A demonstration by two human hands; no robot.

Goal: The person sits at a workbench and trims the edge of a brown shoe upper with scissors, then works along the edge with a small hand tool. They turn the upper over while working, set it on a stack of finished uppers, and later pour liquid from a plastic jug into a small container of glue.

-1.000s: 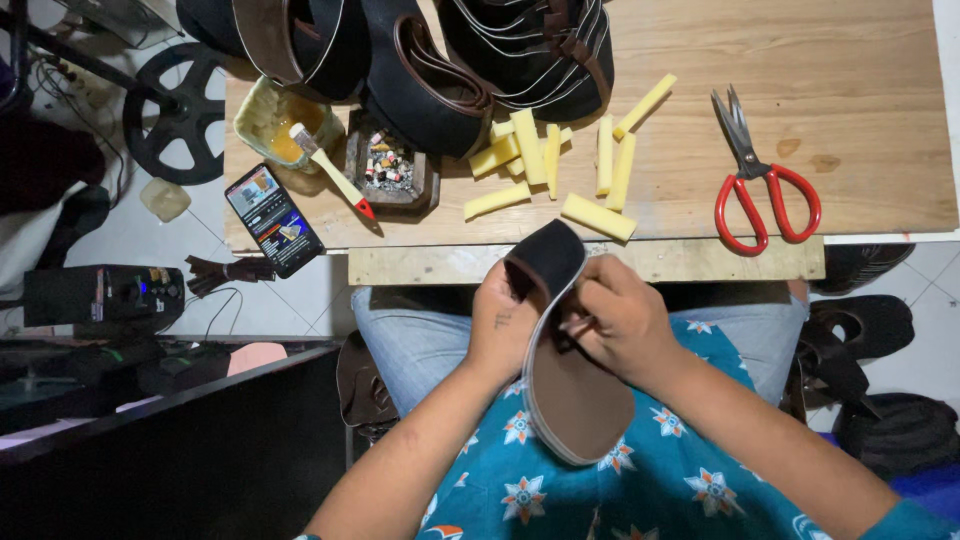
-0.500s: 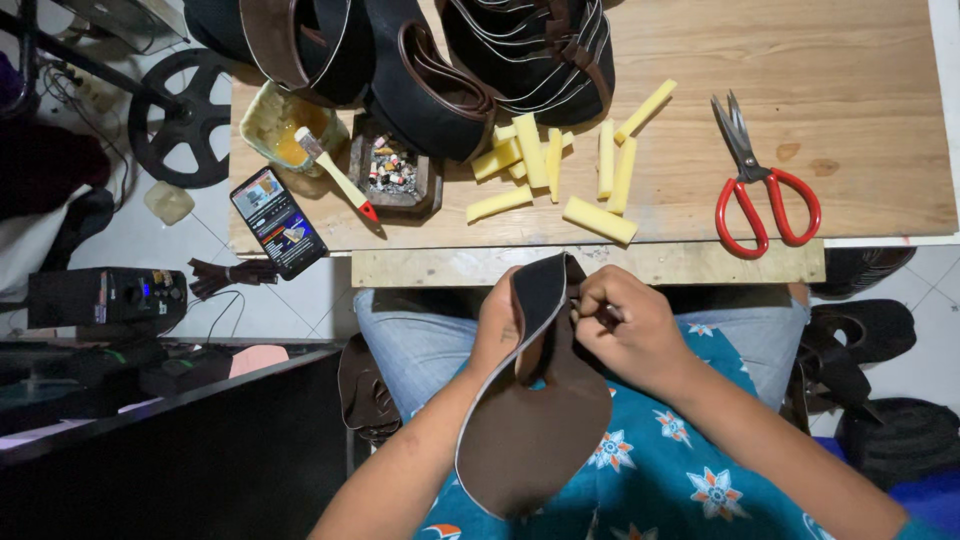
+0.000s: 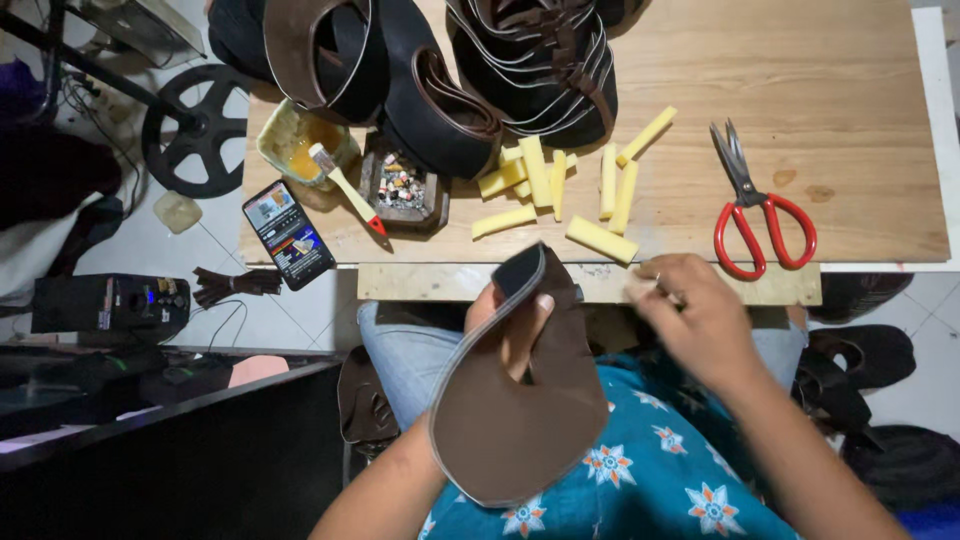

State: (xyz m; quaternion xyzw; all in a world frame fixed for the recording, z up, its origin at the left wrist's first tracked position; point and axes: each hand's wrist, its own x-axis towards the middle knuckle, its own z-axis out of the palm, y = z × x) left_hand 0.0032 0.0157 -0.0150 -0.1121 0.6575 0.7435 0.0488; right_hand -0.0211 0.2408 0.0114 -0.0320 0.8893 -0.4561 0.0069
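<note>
- The left hand holds a brown leather shoe upper upright over the lap, fingers wrapped around its narrow top with the fingertips showing through the cut opening.
- The right hand is off the leather, hovering at the near edge of the wooden worktable; its fingertips look pinched together, though motion blur hides whether anything small sits between them.
- As a judgement, the step in hand is fitting a piece to the upper: the right hand appears to be fetching from the row of yellow foam strips, the nearest of which lies just left of it.
- The next move calls for a firm one-handed hold on the floppy leather while the right hand closes on a single strip without knocking its neighbours.
- The upper is a flat, rounded piece, matt brown on the side facing the camera, with a pale grey rim along its left edge and a darker patch at the top.
- Far left on the table stand a glue tub with a brush and a small tray of bits; red-handled scissors lie to the right, and stacked finished uppers sit at the far edge.
- A phone rests at the table's left corner.
</note>
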